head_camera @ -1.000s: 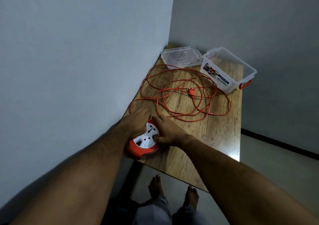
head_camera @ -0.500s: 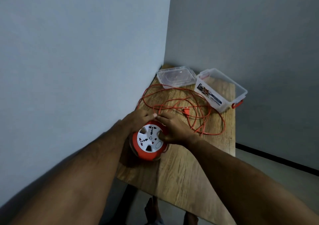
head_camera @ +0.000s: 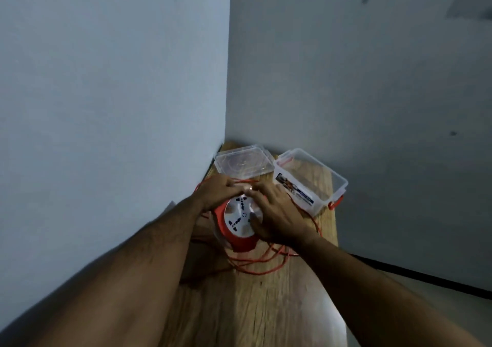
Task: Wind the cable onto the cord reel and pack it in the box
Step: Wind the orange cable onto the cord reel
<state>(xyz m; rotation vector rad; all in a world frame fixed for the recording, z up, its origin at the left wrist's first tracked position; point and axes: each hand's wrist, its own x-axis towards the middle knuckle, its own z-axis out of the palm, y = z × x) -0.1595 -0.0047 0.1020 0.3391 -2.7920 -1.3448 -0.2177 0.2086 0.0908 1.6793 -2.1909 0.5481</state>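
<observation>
The orange cord reel (head_camera: 237,241) with a white socket face (head_camera: 237,217) is tilted toward me above the wooden table (head_camera: 266,306). My left hand (head_camera: 218,190) grips its far left rim. My right hand (head_camera: 277,213) grips its right side, thumb on the white face. Loose orange cable (head_camera: 255,265) lies in loops under and in front of the reel, partly hidden by my hands. The clear plastic box (head_camera: 310,184) with orange latches stands open at the back right.
The clear lid (head_camera: 243,163) lies flat in the table's back corner, left of the box. Walls close in on the left and behind. The table's right edge drops to the floor (head_camera: 426,301).
Both hands have carried the reel away from the near edge toward the box and lid, over the cable loops. The view has tilted upward.
</observation>
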